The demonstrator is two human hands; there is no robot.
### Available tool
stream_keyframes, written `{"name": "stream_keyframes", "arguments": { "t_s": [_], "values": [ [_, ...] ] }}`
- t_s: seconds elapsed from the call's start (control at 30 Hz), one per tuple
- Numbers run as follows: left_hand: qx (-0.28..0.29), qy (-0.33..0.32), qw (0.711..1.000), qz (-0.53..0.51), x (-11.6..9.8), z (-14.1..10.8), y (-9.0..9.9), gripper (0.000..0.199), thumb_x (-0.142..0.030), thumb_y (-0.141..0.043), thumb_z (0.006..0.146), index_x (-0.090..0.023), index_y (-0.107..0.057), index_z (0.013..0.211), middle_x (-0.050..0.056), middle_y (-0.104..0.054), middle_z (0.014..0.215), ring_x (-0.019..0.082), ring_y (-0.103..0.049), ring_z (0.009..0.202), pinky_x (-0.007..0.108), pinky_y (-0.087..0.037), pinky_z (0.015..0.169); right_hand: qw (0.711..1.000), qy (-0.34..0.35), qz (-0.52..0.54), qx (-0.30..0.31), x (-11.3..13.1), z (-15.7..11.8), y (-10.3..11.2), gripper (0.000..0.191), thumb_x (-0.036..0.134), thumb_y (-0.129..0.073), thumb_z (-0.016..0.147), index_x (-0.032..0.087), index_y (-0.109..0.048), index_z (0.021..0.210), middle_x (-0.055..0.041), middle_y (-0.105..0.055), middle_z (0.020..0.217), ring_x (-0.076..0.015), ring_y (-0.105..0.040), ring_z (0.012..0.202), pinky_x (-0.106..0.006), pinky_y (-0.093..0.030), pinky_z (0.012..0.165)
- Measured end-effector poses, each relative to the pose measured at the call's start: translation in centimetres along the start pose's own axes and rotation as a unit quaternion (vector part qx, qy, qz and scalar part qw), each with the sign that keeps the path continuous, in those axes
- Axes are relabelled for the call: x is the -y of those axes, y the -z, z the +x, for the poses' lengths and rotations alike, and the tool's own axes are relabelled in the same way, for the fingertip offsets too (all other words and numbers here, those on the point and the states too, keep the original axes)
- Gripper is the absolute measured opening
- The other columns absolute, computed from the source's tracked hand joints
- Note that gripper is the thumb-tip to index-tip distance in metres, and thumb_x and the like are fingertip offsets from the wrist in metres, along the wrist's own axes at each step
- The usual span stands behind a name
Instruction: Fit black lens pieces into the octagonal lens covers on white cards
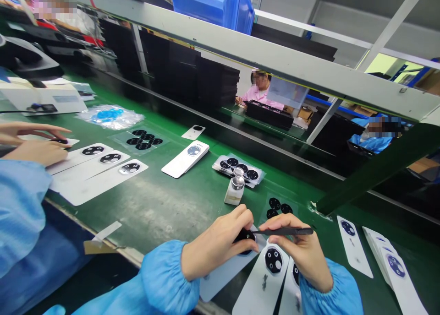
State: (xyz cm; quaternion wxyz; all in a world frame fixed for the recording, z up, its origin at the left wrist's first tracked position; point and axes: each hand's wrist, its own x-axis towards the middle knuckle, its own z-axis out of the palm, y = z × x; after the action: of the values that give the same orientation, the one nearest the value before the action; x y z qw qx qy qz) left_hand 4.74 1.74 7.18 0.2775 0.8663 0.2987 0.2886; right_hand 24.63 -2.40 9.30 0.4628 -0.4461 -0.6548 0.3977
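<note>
My right hand (297, 246) pinches a pair of black tweezers (292, 231), whose tip points left toward my left hand. With bent fingers, my left hand (223, 241) grips the top end of a white phone back cover (223, 278), around its black round camera piece (248, 241). My fingers partly hide that piece. Under and beside my right hand lie another white back cover (256, 287) with a black camera disc (274, 260) and a third cover (291, 292), partly covered. Just beyond my hands is a clear sheet of black camera discs (286, 209).
A small pump bottle (234, 190) stands by stacked disc sheets (252, 174). Back covers (395, 264) are fanned at right; a stack (185, 159) sits mid-bench. At left, a co-worker's hands (37, 148) work over covers (106, 182). A green post (371, 175) slants at right.
</note>
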Motion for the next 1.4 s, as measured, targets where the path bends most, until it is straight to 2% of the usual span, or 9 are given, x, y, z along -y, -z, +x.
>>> {"name": "stream_keyframes", "arguments": {
  "t_s": [0.2,0.47,0.9,1.03,1.1,1.27,1.4],
  "values": [
    [0.018,-0.001,1.0,-0.018,0.0,0.2,0.0,0.025,-0.034,-0.061,0.085,-0.022,-0.039,0.081,-0.004,-0.044,0.081,0.012,-0.043,0.064,0.023,-0.035,0.055,0.998,-0.016,-0.011,0.064,0.5,0.9,1.0,0.008,0.021,-0.071,0.078,0.024,-0.066,0.084,-0.0006,-0.072,0.089,-0.0178,-0.065,0.086,-0.03,-0.051,0.077],
    [0.051,0.004,0.998,-0.031,-0.1,0.1,-0.2,0.025,-0.03,-0.062,0.085,-0.022,-0.039,0.083,-0.004,-0.044,0.083,0.012,-0.044,0.067,0.023,-0.036,0.059,0.986,-0.05,-0.032,0.153,1.3,2.2,1.8,0.006,0.022,-0.07,0.079,0.021,-0.068,0.085,-0.0023,-0.071,0.087,-0.0182,-0.065,0.084,-0.031,-0.05,0.075],
    [0.096,0.011,0.994,-0.055,-0.2,0.7,0.3,0.029,-0.028,-0.064,0.083,-0.022,-0.036,0.08,-0.005,-0.042,0.081,0.011,-0.04,0.066,0.023,-0.032,0.059,0.993,-0.05,-0.02,0.104,0.7,1.8,1.4,0.006,0.025,-0.071,0.077,0.021,-0.069,0.081,-0.0028,-0.07,0.083,-0.0199,-0.064,0.083,-0.035,-0.049,0.076],
    [0.087,0.01,0.995,-0.054,0.0,0.5,0.4,0.028,-0.029,-0.063,0.084,-0.022,-0.036,0.081,-0.005,-0.043,0.082,0.011,-0.041,0.067,0.023,-0.033,0.06,0.991,-0.054,0.035,0.114,0.7,2.0,1.5,0.008,0.024,-0.072,0.075,0.022,-0.068,0.08,-0.0029,-0.069,0.085,-0.0195,-0.064,0.083,-0.034,-0.05,0.076],
    [0.075,0.016,0.996,-0.045,0.3,0.2,0.6,0.028,-0.029,-0.063,0.084,-0.022,-0.035,0.081,-0.005,-0.044,0.082,0.012,-0.041,0.067,0.023,-0.033,0.06,0.992,-0.048,0.071,0.092,0.5,2.5,1.6,0.01,0.026,-0.074,0.072,0.021,-0.067,0.078,-0.0029,-0.067,0.09,-0.019,-0.063,0.083,-0.033,-0.049,0.074],
    [0.016,0.042,0.999,0.004,1.6,-0.5,2.1,0.026,-0.028,-0.058,0.087,-0.022,-0.034,0.08,-0.005,-0.042,0.08,0.012,-0.039,0.064,0.023,-0.033,0.058,0.992,-0.062,0.056,-0.094,-1.8,6.2,0.5,0.019,0.035,-0.073,0.071,0.02,-0.066,0.08,0.0008,-0.061,0.077,-0.0129,-0.053,0.066,-0.027,-0.044,0.063],
    [-0.031,0.053,0.997,0.046,2.3,-0.9,3.5,0.022,-0.025,-0.054,0.088,-0.023,-0.034,0.079,-0.004,-0.041,0.081,0.012,-0.039,0.064,0.024,-0.034,0.059,0.989,-0.048,0.055,-0.129,-3.9,9.7,-1.7,0.025,0.037,-0.076,0.064,0.019,-0.064,0.077,0.0006,-0.06,0.078,-0.0152,-0.054,0.071,-0.028,-0.043,0.067]
  ]
}}
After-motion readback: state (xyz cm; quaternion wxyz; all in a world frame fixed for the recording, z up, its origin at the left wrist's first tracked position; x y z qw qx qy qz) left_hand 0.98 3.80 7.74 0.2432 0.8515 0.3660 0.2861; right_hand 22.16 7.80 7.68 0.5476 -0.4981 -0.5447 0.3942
